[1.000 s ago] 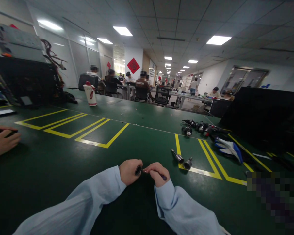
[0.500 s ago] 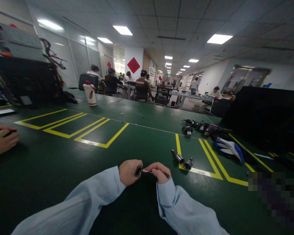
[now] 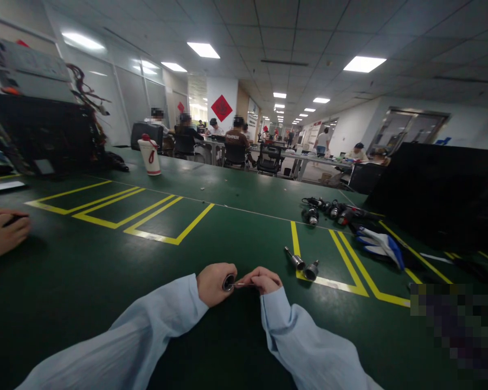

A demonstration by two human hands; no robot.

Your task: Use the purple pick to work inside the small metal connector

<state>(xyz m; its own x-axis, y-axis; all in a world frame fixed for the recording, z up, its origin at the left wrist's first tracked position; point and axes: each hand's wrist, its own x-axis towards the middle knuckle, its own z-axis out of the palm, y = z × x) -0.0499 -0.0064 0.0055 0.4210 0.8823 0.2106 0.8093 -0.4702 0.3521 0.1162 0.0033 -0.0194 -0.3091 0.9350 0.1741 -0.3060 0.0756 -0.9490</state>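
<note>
Head camera shows one round metal socket (image 3: 228, 282) gripped in closed fingers of the left hand (image 3: 213, 284), a thin rod (image 3: 244, 285) pinched by the right hand (image 3: 267, 279) with its tip close to it, and two shanked sockets (image 3: 311, 270) farther right on the green table (image 3: 248, 241).

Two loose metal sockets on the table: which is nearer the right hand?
The left socket, its longer-looking shank pointing up-left; the right socket lies farther from the right hand.

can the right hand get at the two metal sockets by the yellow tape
Probably yes: nothing visible blocks the right hand from the metal sockets, though the thin rod it holds might hinder grasping.
</note>
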